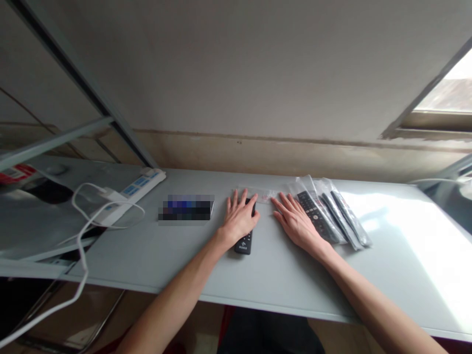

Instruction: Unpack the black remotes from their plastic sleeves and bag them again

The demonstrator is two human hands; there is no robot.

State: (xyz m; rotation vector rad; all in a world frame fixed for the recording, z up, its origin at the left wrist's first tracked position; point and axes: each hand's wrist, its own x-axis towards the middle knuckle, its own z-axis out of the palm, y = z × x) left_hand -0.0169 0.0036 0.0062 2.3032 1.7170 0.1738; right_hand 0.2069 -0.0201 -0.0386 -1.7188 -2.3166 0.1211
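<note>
A black remote control (243, 245) lies on the grey table, its long side pointing away from me. My left hand (239, 216) rests over its upper part with the fingers stretched out, hiding most of the buttons. Just beyond, a clear plastic bag (262, 194) lies flat, close to the fingertips of both hands. My right hand (297, 221) is spread on the tabletop, palm down and holding nothing. Beside it on the right are several remote controls in clear plastic sleeves (319, 214), leaning over one another; the right fingers are very near the closest one.
Left of my hands lies a phone-like device (186, 209), blurred out. Farther left are a white power strip (136, 191) and a white cable (81, 246) that hangs over the table edge (147, 291). A metal frame (110, 118) rises at the left, and a wall closes off the back.
</note>
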